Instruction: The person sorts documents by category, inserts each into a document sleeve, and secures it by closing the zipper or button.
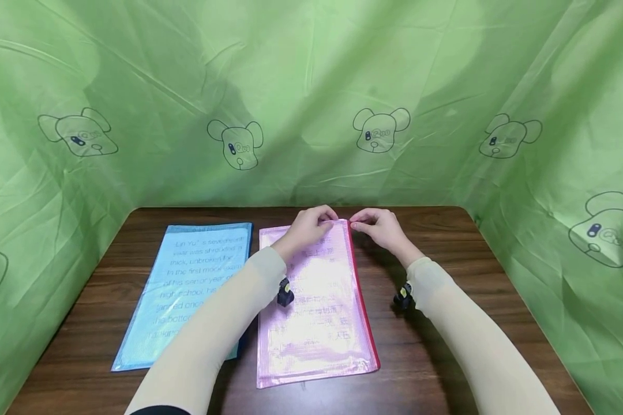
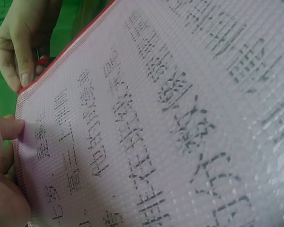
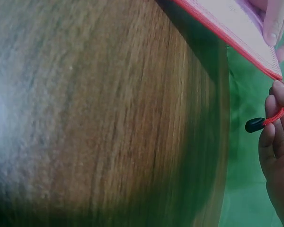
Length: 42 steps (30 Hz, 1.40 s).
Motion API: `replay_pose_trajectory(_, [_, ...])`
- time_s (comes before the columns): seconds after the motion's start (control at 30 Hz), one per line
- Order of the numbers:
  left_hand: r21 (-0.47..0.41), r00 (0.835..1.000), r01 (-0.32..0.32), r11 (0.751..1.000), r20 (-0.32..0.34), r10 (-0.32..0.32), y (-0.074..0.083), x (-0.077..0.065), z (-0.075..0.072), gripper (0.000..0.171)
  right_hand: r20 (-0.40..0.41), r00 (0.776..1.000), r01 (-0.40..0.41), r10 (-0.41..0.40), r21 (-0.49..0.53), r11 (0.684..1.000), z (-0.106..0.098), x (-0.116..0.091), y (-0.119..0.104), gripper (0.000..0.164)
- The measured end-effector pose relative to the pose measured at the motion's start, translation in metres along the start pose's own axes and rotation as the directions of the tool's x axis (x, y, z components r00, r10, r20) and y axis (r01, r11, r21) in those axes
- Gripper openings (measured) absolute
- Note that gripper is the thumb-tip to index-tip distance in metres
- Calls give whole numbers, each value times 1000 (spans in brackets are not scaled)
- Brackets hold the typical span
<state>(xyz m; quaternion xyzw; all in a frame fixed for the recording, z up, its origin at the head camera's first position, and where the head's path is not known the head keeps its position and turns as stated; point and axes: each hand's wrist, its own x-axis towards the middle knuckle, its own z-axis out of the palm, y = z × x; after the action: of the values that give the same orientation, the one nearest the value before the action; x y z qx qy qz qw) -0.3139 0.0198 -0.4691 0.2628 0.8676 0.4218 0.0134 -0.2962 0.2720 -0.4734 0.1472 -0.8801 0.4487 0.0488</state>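
Observation:
A pink mesh zipper pouch [image 1: 311,323], with a printed sheet showing through, lies across the middle of the table, its far end tilted up. A red zipper [image 1: 364,311] runs along its right side. My left hand [image 1: 307,229] pinches the pouch's far edge near the right corner. At that corner my right hand [image 1: 383,229] pinches the zipper pull, whose red cord [image 3: 277,116] with a black end [image 3: 255,125] hangs between the fingers. The slider itself is hidden by the fingertips.
Left of the pink pouch lies a blue mesh pouch [image 1: 187,288] holding a sheet of English text, partly covered by my left forearm. The brown wooden table [image 1: 420,357] ends at green cloth [image 1: 301,69] hanging behind and at both sides.

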Motion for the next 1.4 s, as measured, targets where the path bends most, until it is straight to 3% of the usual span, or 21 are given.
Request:
replay_pose_trajectory(0.5, [-106, 995, 97, 990, -3, -98, 3, -10, -6, 16, 11, 997, 77, -77, -8, 997, 1, -4, -8, 10])
replay_pose_trajectory(1.4, [-178, 992, 102, 979, -50, -113, -6, -7, -13, 20, 73, 991, 112, -109, -40, 993, 0, -14, -11, 7])
